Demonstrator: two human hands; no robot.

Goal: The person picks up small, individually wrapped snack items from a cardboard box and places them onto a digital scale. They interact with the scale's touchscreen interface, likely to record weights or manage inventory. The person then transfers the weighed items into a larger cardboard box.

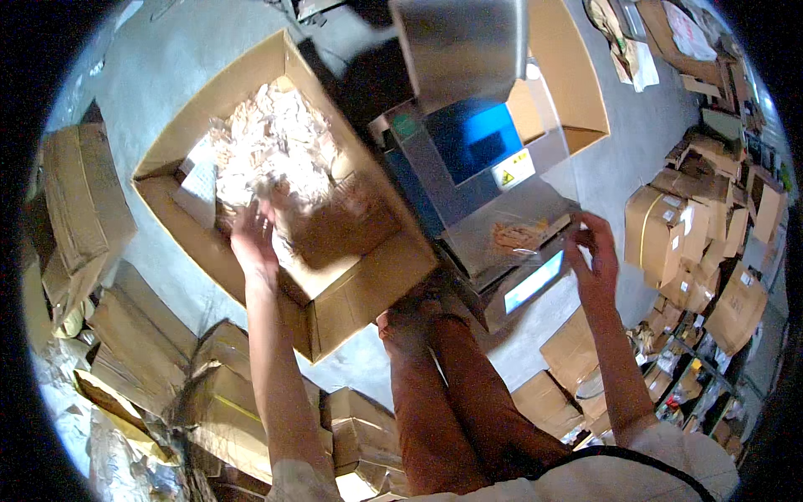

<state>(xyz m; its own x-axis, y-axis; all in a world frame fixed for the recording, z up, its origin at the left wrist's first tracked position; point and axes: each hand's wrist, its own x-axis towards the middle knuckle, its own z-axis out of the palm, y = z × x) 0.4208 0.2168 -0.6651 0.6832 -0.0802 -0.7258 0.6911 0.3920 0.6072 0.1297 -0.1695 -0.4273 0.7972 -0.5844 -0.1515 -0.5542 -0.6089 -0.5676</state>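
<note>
A large open cardboard box [368,280] on the left holds a heap of pale, thin, crumpled pieces [280,142], brightly lit. My left hand [257,238] reaches into it at the heap's near edge, fingers outstretched and slightly blurred; no held piece is visible. To the right stands a metal machine [481,213] with a blue interior and a clear panel. A small pile of orange-brown pieces [516,238] lies on its near tray, above a lit screen [534,283]. Beside the tray's right corner is my right hand [592,255], fingers bent and thumb apart from them.
A white sheet [199,186] leans inside the box's left wall. Another open carton [577,75] stands behind the machine. Stacked cartons [661,230] crowd the right, with more boxes [84,201] at the left and near my legs. A shelf with small goods [698,381] stands lower right.
</note>
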